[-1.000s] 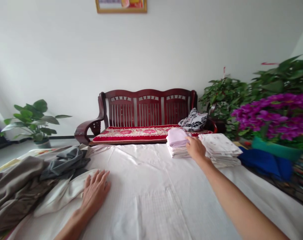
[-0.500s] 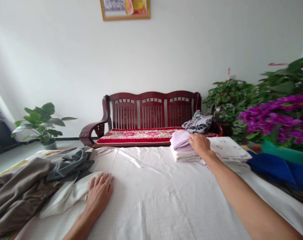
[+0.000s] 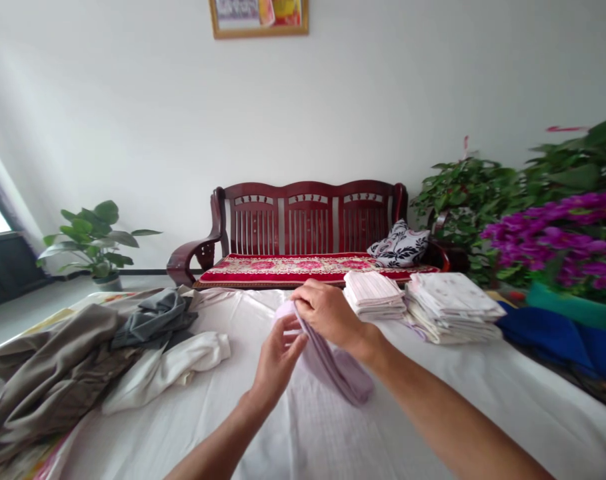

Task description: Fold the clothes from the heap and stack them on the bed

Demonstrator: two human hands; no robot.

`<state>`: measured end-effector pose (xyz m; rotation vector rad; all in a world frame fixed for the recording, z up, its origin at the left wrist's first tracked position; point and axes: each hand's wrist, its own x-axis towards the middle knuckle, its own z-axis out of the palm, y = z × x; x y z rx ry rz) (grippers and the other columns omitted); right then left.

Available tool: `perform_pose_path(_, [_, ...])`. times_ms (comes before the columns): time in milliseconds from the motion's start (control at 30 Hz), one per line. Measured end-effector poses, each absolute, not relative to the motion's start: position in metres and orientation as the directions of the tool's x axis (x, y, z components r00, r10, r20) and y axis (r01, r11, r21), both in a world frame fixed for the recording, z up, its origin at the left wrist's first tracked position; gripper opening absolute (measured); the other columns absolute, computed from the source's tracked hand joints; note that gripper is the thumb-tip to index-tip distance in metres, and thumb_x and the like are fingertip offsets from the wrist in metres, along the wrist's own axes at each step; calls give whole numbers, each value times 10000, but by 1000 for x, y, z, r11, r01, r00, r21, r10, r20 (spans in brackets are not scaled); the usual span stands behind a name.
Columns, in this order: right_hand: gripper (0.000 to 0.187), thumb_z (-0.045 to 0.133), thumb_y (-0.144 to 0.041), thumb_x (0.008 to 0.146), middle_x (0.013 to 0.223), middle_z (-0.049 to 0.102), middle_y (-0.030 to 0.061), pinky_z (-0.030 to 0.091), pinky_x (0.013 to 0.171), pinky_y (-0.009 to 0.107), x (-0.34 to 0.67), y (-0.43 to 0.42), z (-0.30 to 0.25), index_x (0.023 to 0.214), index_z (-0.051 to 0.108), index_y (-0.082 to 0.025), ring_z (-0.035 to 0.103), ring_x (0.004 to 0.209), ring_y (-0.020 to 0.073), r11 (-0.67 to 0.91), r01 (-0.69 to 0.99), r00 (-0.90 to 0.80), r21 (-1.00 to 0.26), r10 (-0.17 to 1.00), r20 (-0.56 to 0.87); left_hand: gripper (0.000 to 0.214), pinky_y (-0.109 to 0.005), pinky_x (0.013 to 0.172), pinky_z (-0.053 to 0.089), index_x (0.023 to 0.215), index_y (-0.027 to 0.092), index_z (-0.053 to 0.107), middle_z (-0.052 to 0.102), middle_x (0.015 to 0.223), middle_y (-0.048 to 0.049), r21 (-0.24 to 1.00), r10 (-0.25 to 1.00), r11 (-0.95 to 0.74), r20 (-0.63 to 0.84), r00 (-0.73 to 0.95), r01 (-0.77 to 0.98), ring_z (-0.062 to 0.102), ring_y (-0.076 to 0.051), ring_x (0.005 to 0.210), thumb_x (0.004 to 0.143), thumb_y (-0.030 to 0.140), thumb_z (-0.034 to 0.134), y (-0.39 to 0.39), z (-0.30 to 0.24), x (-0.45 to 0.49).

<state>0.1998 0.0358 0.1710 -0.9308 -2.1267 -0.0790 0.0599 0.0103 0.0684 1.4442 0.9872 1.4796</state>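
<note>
A folded lilac cloth (image 3: 333, 367) hangs between both hands above the white sheet (image 3: 303, 427) in the middle. My right hand (image 3: 327, 315) is closed on its top edge. My left hand (image 3: 277, 360) pinches the same edge from the left, fingers curled. Two stacks of folded cloths lie further back on the right: a striped pinkish stack (image 3: 373, 293) and a white patterned stack (image 3: 453, 305).
Unfolded clothes lie at the left: brown fabric (image 3: 47, 373), a grey garment (image 3: 155, 319), a cream piece (image 3: 173, 363). Behind the bed stands a dark red wooden bench (image 3: 303, 233). Potted plants with purple flowers (image 3: 563, 233) and blue fabric (image 3: 557, 337) crowd the right side.
My right hand lifted the lilac cloth off the striped stack and brought it to the middle. My left hand left the cream piece and took hold of the cloth.
</note>
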Motion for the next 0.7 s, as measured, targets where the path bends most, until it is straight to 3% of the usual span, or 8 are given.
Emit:
perform_pose_path(133, [262,540,-66,789,896,732,9,492,780,250,188,37,144,857,734,-228,665,828,145,681,509,-321,-527,718,618,307,-287,635,563,816,167,619,688,725,-18,965,981,-195,189,-47,-174,675,-163,631,752,450,718,13,65,66])
perform_pose_path(267, [176,585,-185,806,867,728,19,516,740,265,193,36,127,941,698,-197,670,784,159,511,349,-220,-785,859,461,311,-289,678,570,760,169,589,650,677,13,951,993,-117,108,-47,-286,653,-138,617,703,428,751,8,62,60])
perform_pose_path(333, [300,649,-249,788,936,723,23,512,727,271,197,31,121,1085,655,-204,671,787,165,451,356,-232,-819,891,389,310,-287,680,567,762,172,581,649,676,16,946,991,-123,102,-85,-299,645,-133,619,699,425,748,6,66,59])
perform_pose_path(400, [390,672,-234,763,987,718,22,493,737,275,201,25,114,1149,618,-228,670,824,177,440,440,-247,-783,897,366,302,-277,670,561,761,173,580,645,662,23,946,986,-139,104,-131,-292,633,-127,610,693,413,751,5,70,57])
perform_pose_path(533, [279,591,-87,726,935,697,19,449,752,266,217,21,106,961,651,-225,648,855,185,445,650,-266,-616,892,365,250,-217,640,536,735,174,577,644,646,37,896,988,-140,98,-119,-421,622,-106,605,703,346,755,11,83,42])
perform_pose_path(700, [289,508,-28,783,1007,640,72,426,846,282,255,34,133,920,684,-212,581,1004,217,419,864,-175,-279,769,614,129,-263,688,588,874,135,664,733,740,-36,762,995,83,-93,17,-642,700,-171,699,775,218,662,20,116,5])
